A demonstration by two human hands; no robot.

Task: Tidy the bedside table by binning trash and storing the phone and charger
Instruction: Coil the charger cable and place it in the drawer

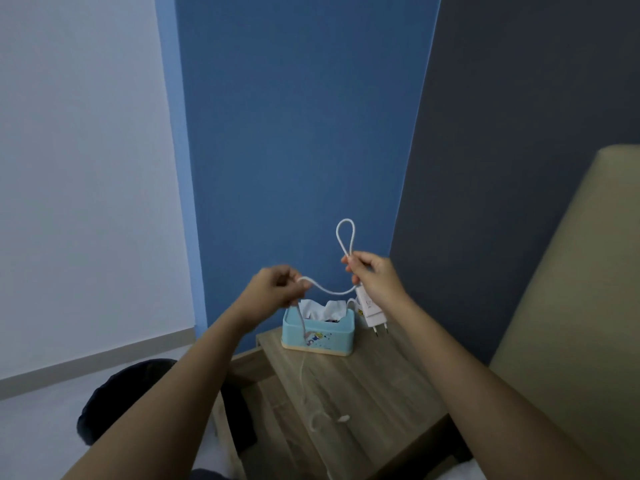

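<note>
Both hands pinch the white cable in the air above the table; the left hand is closed on it at its fingertips, and from that pinch the loose tail drops straight down, blurred, to a free end lying on the table well below and slightly right of the grip. Between the two grips the cable sags in a shallow curve, its long axis running across from hand to hand. Right of that, the right hand is closed on a narrow upright loop that stands above its fingers, with the charger hanging just under the palm, prongs down. I judge the next wrap turns on the left hand, nearer the slack, carrying its length rightward to the loop. Below the sag sits the tissue box, close under the charger, so a swinging plug could knock it. Open room lies above and toward the blue wall; the table's near edge and a dark bin lie lower left. No phone is visible
</note>
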